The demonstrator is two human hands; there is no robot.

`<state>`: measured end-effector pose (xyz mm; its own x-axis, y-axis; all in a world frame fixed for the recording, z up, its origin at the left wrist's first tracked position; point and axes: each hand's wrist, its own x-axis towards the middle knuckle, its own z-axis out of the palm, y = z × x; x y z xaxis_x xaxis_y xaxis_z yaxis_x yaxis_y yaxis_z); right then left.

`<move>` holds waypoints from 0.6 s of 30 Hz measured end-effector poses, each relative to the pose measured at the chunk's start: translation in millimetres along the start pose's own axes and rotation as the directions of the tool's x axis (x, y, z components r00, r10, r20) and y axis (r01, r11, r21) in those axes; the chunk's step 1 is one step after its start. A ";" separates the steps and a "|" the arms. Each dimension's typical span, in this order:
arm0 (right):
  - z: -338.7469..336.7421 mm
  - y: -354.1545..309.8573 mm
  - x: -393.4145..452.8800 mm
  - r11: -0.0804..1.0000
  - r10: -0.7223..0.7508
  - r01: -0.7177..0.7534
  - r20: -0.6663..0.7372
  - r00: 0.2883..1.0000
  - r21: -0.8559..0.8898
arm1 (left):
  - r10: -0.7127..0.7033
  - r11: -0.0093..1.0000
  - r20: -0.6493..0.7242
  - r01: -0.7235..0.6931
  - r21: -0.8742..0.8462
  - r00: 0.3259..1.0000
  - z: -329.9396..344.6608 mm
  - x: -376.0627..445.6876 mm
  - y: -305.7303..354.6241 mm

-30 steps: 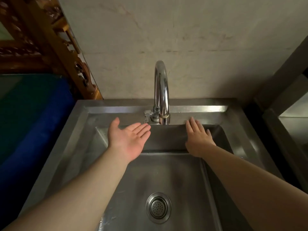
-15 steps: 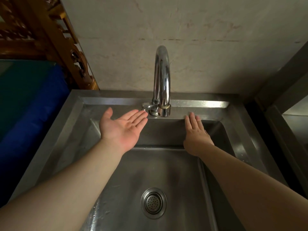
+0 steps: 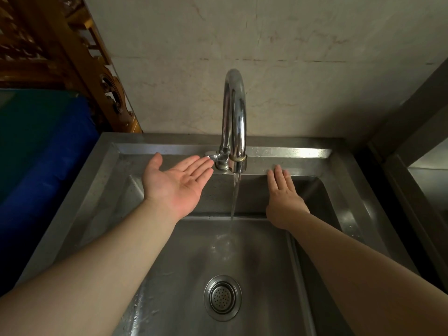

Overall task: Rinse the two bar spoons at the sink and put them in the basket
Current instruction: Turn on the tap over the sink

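Note:
A steel sink (image 3: 339, 190) fills the view, with a curved chrome faucet (image 3: 234, 112) at its back rim. Water (image 3: 234, 197) runs from the spout into the basin. My left hand (image 3: 175, 184) is palm up, fingers apart, its fingertips touching the small tap lever (image 3: 211, 156) left of the faucet base. My right hand (image 3: 283, 197) lies palm down on the back wall of the basin, right of the stream, holding nothing. No bar spoons and no basket are in view.
A round drain strainer (image 3: 222, 297) sits in the basin floor. A blue and green surface (image 3: 41, 151) lies left of the sink, with carved wooden furniture (image 3: 72, 57) behind it. A tiled wall (image 3: 266, 57) backs the sink; a steel unit (image 3: 417, 166) stands at the right.
My left hand has moved up to the tap lever, and water now runs from the spout. My right hand has stayed in place.

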<state>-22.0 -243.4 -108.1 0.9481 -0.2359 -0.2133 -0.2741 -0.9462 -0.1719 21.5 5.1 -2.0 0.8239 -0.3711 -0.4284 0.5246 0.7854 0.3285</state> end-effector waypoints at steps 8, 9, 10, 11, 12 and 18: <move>-4.1 -0.9 -2.8 1.000 -0.005 0.005 0.033 0.999 -0.002 | -0.009 0.997 -0.022 0.011 0.077 1.000 -0.4 -2.1 1.0; -6.0 -1.4 -3.0 1.000 0.001 -0.001 0.044 0.999 0.009 | -0.018 0.991 -0.039 0.023 0.129 0.999 -1.4 -3.6 0.3; -8.6 -2.0 -2.9 1.000 0.005 -0.007 0.060 0.998 0.025 | -0.027 0.982 -0.056 0.037 0.187 0.998 -3.1 -5.7 -0.2; -11.7 -2.6 -3.4 0.999 0.003 -0.006 0.080 0.997 0.043 | -0.032 0.967 -0.072 0.049 0.248 0.997 -5.6 -8.7 -0.4; -15.1 -2.8 -4.2 0.998 -0.009 0.003 0.104 0.994 0.060 | -0.030 0.949 -0.088 0.056 0.310 0.996 -8.6 -11.7 -0.6; -13.1 -4.2 -47.7 0.981 -0.006 -0.009 0.077 0.997 0.193 | 0.209 0.650 -0.193 0.011 0.760 0.959 -19.2 -46.2 -0.1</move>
<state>-64.0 -231.0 -84.6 0.9344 -0.2121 -0.2860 -0.3085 -0.8834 -0.3528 -20.8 31.7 1.6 0.8582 -0.0958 -0.5043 0.5130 0.1296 0.8485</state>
